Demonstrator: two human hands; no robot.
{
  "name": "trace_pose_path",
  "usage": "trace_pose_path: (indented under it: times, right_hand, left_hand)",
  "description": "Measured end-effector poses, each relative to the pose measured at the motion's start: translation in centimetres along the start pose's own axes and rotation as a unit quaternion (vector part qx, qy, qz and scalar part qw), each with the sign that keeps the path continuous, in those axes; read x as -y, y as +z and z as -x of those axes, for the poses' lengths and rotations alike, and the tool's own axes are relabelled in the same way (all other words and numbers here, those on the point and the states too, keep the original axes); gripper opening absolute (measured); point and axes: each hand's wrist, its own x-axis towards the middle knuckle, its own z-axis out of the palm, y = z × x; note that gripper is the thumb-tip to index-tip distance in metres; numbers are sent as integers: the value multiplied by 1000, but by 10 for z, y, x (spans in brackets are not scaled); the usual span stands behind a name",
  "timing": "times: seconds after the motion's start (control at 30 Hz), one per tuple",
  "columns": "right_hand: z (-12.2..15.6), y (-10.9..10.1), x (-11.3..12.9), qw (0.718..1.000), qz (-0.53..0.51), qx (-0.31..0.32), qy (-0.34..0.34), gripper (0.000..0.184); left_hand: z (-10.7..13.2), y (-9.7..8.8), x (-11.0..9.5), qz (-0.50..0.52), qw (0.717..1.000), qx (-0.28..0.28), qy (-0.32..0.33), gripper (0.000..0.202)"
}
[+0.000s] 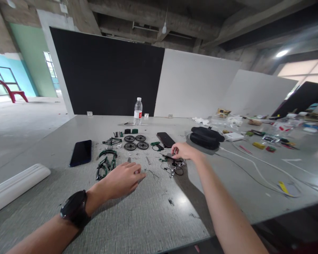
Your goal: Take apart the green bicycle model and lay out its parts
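My right hand (184, 151) is over a cluster of small black and silver parts (178, 170) right of centre. Its thumb and fingertips come together in a pinch at the cluster's far edge; what lies between them is too small to make out. My left hand (124, 180), a black watch (74, 208) on its wrist, hovers low over the table with fingers loosely bent and thumb apart. I see nothing held in it. Just right of its thumb lie thin metal pieces (153, 174). Beyond it are several black spoked toy wheels (130, 146) and a dark green bicycle-like frame (103, 167).
Phones lie at left (81, 153) and centre (165, 139). A water bottle (138, 112) stands near the black panel (108, 74). A black case (205, 137), white cables (250, 162) and clutter occupy the right. A white roll-like object (18, 187) is at left.
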Motion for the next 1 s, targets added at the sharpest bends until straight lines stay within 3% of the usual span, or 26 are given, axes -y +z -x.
trace_pose_path:
  times: [0.37, 0.8, 1.0]
  right_hand:
    - [2, -1, 19, 999, -13, 30, -29, 8]
    - [-1, 4, 15, 1000, 12, 19, 10, 15]
    - [5, 2, 26, 999, 15, -33, -7, 21]
  left_hand:
    - [0, 0, 0, 3, 1000, 10, -2, 34]
    - [0, -1, -1, -6, 1000, 6, 0, 32]
    - [-1, -4, -2, -14, 1000, -1, -2, 29]
